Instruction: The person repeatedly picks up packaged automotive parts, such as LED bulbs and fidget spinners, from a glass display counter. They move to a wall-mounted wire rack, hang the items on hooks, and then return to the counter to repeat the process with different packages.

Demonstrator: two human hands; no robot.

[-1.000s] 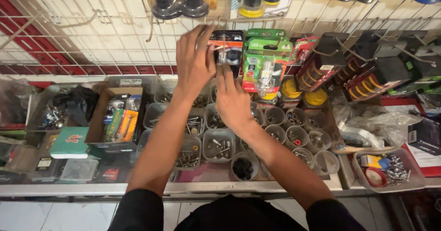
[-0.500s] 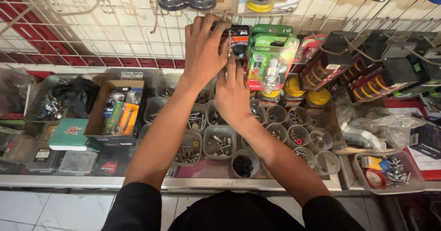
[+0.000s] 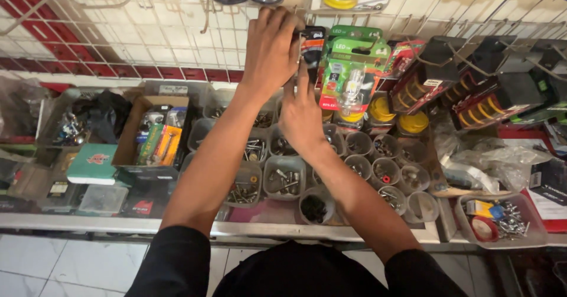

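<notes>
Both hands are raised to the wire grid (image 3: 136, 19) on the far wall. The left hand (image 3: 270, 49) closes its fingers round the top of a black blister pack (image 3: 312, 50) hanging there, just left of the green packs (image 3: 349, 67). The right hand (image 3: 302, 114) sits just below and nearer — its index finger stretched up against the pack's lower left edge, the other fingers curled in, holding nothing I can make out. Beneath the forearms stand clear cups (image 3: 283, 179) of screws on the counter; a cardboard box (image 3: 133, 140) lies to the left.
</notes>
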